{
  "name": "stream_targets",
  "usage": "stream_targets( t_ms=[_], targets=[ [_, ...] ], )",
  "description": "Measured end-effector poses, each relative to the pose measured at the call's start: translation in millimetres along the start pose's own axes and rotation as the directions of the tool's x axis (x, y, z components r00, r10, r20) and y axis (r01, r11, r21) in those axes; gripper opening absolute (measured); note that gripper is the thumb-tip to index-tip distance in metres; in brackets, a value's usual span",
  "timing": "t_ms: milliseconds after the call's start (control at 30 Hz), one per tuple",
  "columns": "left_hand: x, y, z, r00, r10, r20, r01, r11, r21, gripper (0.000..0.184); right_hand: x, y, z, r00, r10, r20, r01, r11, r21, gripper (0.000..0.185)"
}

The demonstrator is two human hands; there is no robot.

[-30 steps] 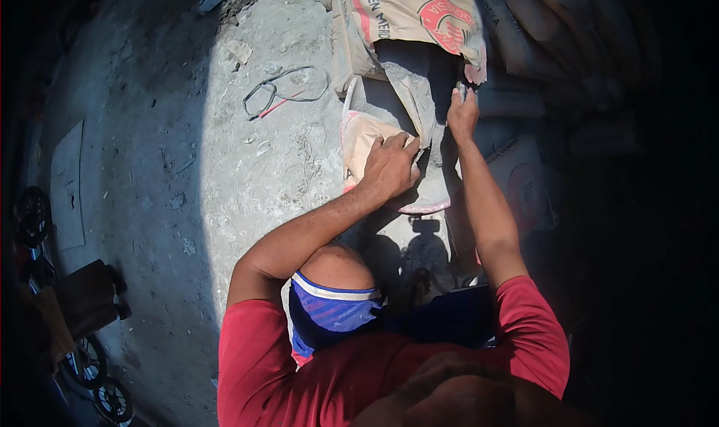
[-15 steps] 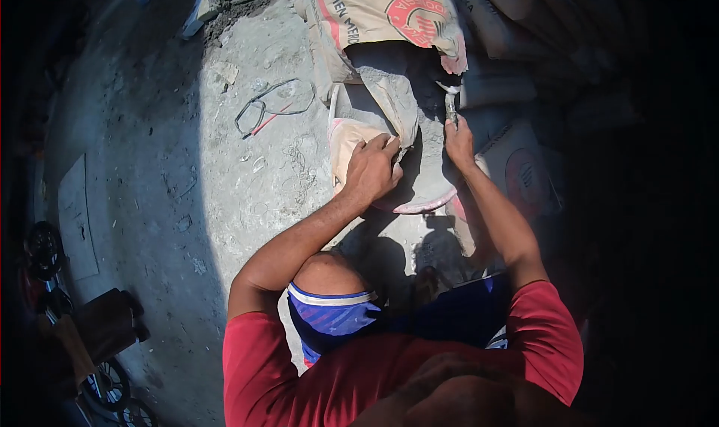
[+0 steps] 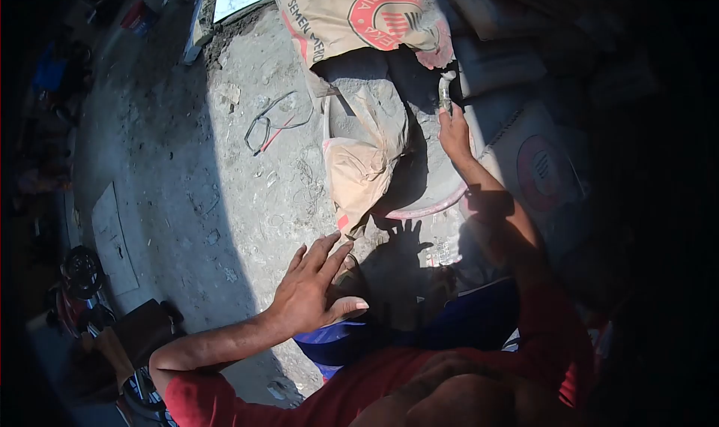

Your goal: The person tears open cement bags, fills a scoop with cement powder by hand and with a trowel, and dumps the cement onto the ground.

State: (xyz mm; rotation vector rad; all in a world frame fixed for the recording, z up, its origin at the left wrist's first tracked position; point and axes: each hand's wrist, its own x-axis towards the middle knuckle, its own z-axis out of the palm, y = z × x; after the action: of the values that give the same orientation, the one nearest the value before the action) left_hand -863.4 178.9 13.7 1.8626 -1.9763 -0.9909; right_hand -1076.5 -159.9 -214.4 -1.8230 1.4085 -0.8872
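Head view: right hand (image 3: 454, 135) clasped a trowel-like tool (image 3: 445, 91) beside a torn cement bag (image 3: 359, 34) over a pink-rimmed basin (image 3: 431, 209); left hand (image 3: 311, 288) spread, empty. Unsupported, the bag might have sagged, spilling powder.

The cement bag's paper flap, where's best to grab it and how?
I'd pinch the paper flap by its lower tip, coming from the near left side: it narrows there and points toward the left hand, so it should probably pinch easily.

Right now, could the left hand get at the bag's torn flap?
Probably yes: the left hand is open and looks empty, close to the lower corner of the torn flap, with nothing visible in between.
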Motion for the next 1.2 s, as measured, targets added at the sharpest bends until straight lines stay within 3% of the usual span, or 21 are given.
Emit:
stream_targets(
  t_ms=[33, 67, 100, 200, 300, 367, 433, 567, 633, 667, 767, 800, 833, 900, 933, 967, 1033, 1067, 1167, 1200],
  targets=[
    [-8, 8, -4, 0.997, -0.041, 0.06, 0.041, 0.999, 0.001, 0.085, 13, 4, 3, 1.0, 0.007, 0.01, -0.008, 0.997, 0.076, 0.031],
    [-9, 8, -9, 0.998, 0.007, -0.061, -0.004, 0.999, 0.045, 0.08, 9, 5, 9, 1.0, 0.021, -0.018, -0.02, 0.997, 0.071, 0.03],
    [-9, 9, -13, 0.999, -0.004, -0.037, 0.006, 0.998, 0.062, 0.08, -1, 10, 15, 0.999, 0.043, -0.03, -0.04, 0.996, 0.078, 0.029],
    [-13, 16, -22, 0.98, 0.087, -0.181, -0.08, 0.996, 0.043, 0.066, -38, 3, 7, 0.98, 0.195, 0.041, -0.197, 0.979, 0.053, 0.031],
    [-20, 34, -24, 0.979, 0.12, -0.167, -0.114, 0.993, 0.045, 0.059, -64, -31, -22, 0.971, 0.233, 0.052, -0.234, 0.972, 0.015, 0.038],
    [-26, 49, -22, 0.979, 0.114, -0.167, -0.108, 0.993, 0.044, 0.058, -80, -56, -26, 0.951, 0.305, 0.053, -0.309, 0.946, 0.096, 0.04],
    [-35, 66, -22, 0.991, -0.025, -0.13, 0.035, 0.997, 0.076, 0.059, -101, -69, -18, 0.879, 0.451, 0.156, -0.42, 0.886, -0.197, 0.043],
    [-65, 100, -3, 0.966, -0.239, -0.097, 0.25, 0.96, 0.124, 0.061, -112, -108, -31, 0.831, 0.557, 0.017, -0.55, 0.825, -0.133, 0.046],
    [-84, 118, 10, 0.952, -0.295, -0.08, 0.304, 0.937, 0.172, 0.063, -110, -122, -43, 0.798, 0.544, 0.26, -0.483, 0.835, -0.263, 0.048],
    [-99, 120, 20, 0.934, -0.353, -0.063, 0.358, 0.911, 0.204, 0.062, -104, -129, -47, 0.763, 0.605, 0.226, -0.555, 0.793, -0.25, 0.045],
    [-144, 132, 44, 0.804, -0.589, -0.084, 0.592, 0.778, 0.21, 0.067, -105, -127, -43, 0.731, 0.63, 0.261, -0.555, 0.772, -0.309, 0.04],
    [-155, 145, 43, 0.804, -0.591, -0.073, 0.591, 0.776, 0.221, 0.067, -110, -122, -37, 0.813, 0.561, 0.157, -0.526, 0.823, -0.214, 0.036],
    [-164, 155, 40, 0.756, -0.654, -0.028, 0.642, 0.734, 0.222, 0.066, -108, -124, -38, 0.807, 0.568, 0.161, -0.535, 0.819, -0.208, 0.036],
    [-181, 174, 35, 0.696, -0.718, 0.017, 0.695, 0.679, 0.237, 0.066, -106, -127, -40, 0.685, 0.707, 0.179, -0.656, 0.704, -0.272, 0.037],
    [-191, 183, 32, 0.677, -0.734, 0.053, 0.711, 0.67, 0.214, 0.065, -116, -117, -35, 0.779, 0.577, 0.246, -0.515, 0.812, -0.275, 0.039],
    [-198, 191, 29, 0.659, -0.747, 0.087, 0.725, 0.662, 0.191, 0.064, -122, -110, -25, 0.774, 0.581, 0.251, -0.521, 0.811, -0.268, 0.039],
    [-213, 205, 33, 0.622, -0.775, 0.114, 0.749, 0.631, 0.2, 0.065, -127, -91, -3, 0.802, 0.597, 0.016, -0.589, 0.796, -0.139, 0.04],
    [-221, 212, 33, 0.583, -0.799, 0.148, 0.771, 0.601, 0.208, 0.066, -121, -103, -16, 0.751, 0.65, 0.113, -0.622, 0.755, -0.207, 0.038],
    [-226, 231, 33, 0.508, -0.834, 0.214, 0.803, 0.549, 0.231, 0.067, -101, -136, -52, 0.742, 0.623, 0.248, -0.598, 0.782, -0.177, 0.038],
    [-225, 239, 34, 0.504, -0.835, 0.219, 0.807, 0.546, 0.224, 0.067, -128, -90, 3, 0.819, 0.574, -0.021, -0.574, 0.815, -0.077, 0.039]
  ],
)
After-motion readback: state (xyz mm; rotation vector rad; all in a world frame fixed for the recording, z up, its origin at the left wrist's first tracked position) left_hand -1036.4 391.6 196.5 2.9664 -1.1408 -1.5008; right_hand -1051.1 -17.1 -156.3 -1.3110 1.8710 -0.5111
